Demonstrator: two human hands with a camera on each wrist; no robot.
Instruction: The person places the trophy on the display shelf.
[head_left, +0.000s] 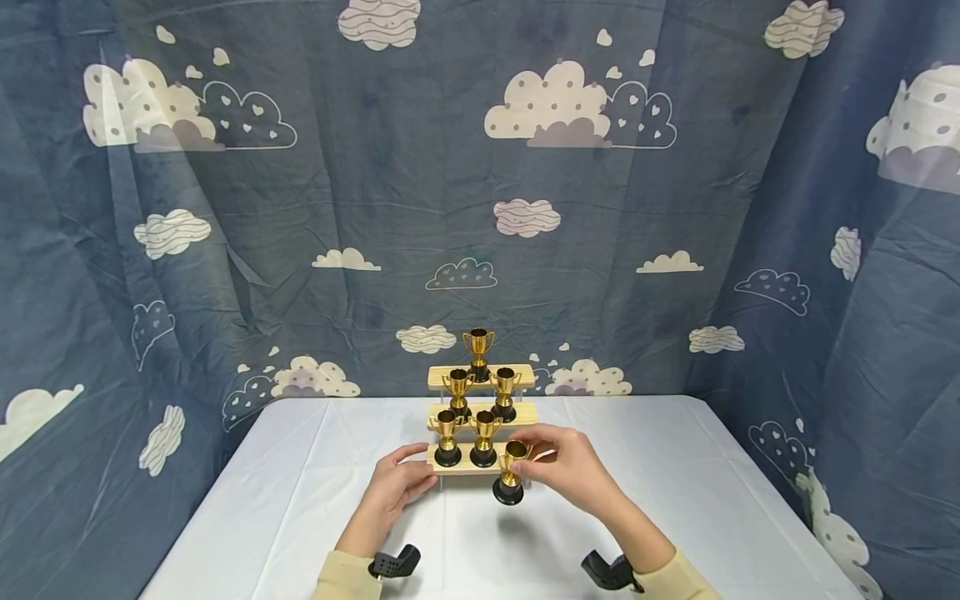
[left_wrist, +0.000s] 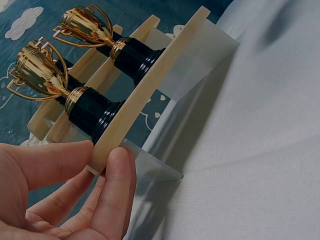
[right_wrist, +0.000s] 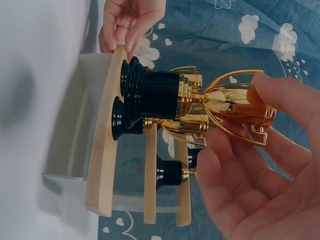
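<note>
Head view: right hand (head_left: 573, 471) holds gold trophy (head_left: 511, 472) upright, cup topmost.

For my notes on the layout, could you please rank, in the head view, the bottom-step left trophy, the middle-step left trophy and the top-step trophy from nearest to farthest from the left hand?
From the left hand:
1. bottom-step left trophy, just above the fingers.
2. middle-step left trophy, one step up.
3. top-step trophy, highest, at the back.
</note>
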